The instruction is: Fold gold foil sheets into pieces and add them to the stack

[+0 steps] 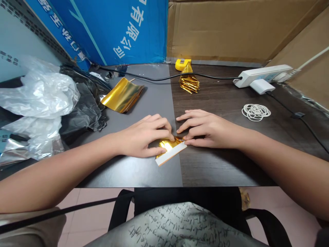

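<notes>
A sheet of gold foil paper (166,145) with a white strip along its near edge lies slantwise on the table, partly folded. My left hand (146,135) holds it down, its thumb on the foil near the strip and its forefinger at the far edge. At the sheet's right corner, the thumb and forefinger of my right hand (205,128) are closed together on the paper; the other fingers are stretched out. The fingers hide part of the fold. Beyond my left hand lies a stack of gold foil sheets (122,94).
Folded gold foil pieces (189,80) lie beside a yellow tape measure (183,64) at the back. White rubber bands (256,112) and a power strip (264,73) are at right. A black cable (154,79) crosses behind. Plastic bags (46,92) crowd the left.
</notes>
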Demonstrator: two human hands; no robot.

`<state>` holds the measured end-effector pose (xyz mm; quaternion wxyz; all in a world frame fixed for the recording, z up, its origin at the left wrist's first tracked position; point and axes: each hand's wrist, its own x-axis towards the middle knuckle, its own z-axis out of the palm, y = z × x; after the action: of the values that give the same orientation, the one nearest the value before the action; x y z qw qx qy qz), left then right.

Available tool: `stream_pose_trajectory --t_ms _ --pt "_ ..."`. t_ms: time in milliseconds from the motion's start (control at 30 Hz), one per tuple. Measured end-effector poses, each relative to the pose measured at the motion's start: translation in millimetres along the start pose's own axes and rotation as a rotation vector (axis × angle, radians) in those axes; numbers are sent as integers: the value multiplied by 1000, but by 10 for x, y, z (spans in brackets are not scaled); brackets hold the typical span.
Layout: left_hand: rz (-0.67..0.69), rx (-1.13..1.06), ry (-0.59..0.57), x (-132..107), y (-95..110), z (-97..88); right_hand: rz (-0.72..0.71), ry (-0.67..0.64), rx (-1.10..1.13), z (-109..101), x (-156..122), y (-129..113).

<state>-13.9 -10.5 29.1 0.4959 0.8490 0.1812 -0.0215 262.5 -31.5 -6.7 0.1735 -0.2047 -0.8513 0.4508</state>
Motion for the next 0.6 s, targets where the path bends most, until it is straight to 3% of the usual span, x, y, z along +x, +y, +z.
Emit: stream_pose_trajectory --t_ms 133,300,600 --pt "82 25 25 8 -9 40 24 -4 48 14 -2 11" --pt "99 -23 -11 21 -4 44 -16 -21 64 6 -9 20" --pt "168 83 -45 43 58 52 -18 -29 48 12 3 75"
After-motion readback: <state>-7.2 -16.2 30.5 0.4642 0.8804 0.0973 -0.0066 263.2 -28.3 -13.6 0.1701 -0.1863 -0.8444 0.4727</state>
